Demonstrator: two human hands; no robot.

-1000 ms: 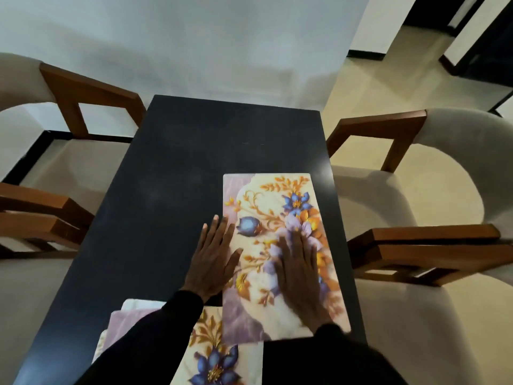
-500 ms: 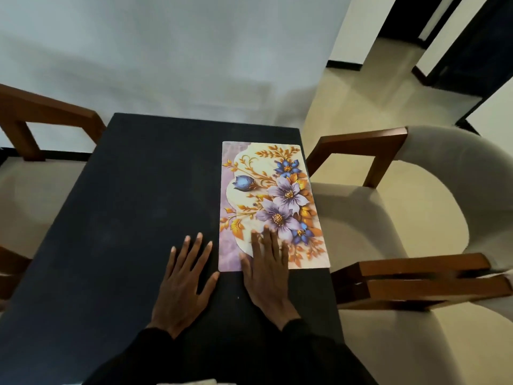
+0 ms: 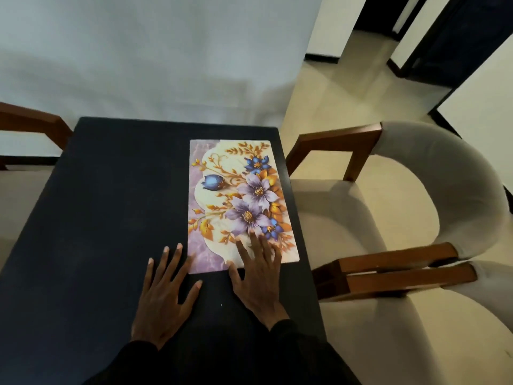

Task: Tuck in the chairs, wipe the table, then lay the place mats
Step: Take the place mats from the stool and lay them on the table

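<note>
On dark table (image 3: pixel 111 218) — both hands flat, fingers spread, right hand (image 3: pixel 258 276) overlapping floral place mat (image 3: pixel 238 195), left hand (image 3: pixel 163 295) beside it

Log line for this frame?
place mat: flat on table, right side | left hand: flat on table | right hand: resting on mat

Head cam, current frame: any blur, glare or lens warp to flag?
Head view: strong wide-angle warp, table edges splay, chair back bows; place mat, left hand and right hand sharp, no motion blur; no glare on the mat; dark table shows little texture, black sleeves merge into it; soft shadow on the wall.
</note>
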